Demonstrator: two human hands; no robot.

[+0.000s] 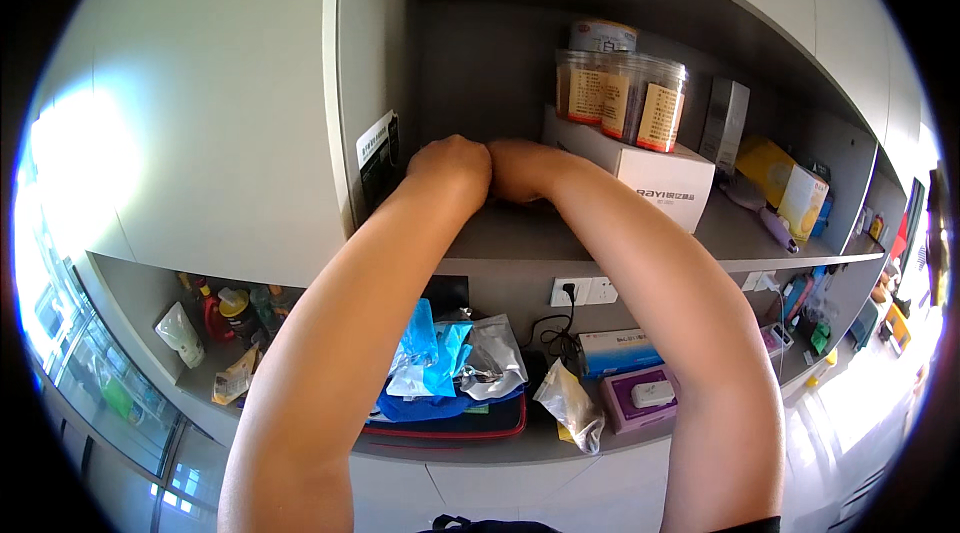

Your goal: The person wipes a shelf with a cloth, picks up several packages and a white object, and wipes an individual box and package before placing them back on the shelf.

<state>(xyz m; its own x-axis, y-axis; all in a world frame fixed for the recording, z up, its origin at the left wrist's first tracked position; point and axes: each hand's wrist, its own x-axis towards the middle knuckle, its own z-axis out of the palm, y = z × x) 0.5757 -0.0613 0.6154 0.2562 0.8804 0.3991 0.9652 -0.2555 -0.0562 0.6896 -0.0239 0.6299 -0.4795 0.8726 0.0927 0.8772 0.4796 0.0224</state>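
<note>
Both my arms reach up into a dark grey open cupboard shelf [545, 236]. My left hand [452, 169] and my right hand [515, 170] meet side by side deep in its left part. The backs of the hands and the wrists face me, so the fingers and anything in them are hidden. Just left of my left hand, a dark package with a white label [376, 145] leans against the shelf's side wall. Right of my right hand lies a white box [672, 190] that carries clear lidded jars [622, 98] with orange-edged labels; a round tin [603, 36] shows behind them.
Farther right on the shelf are a grey upright box [725, 123], a purple-handled hairbrush [775, 225] and a yellow-white carton [803, 201]. The lower counter bears blue plastic bags [430, 358], a crumpled pouch [572, 407], a purple box [625, 401] and bottles [240, 315]. A cord hangs from a wall socket [583, 291].
</note>
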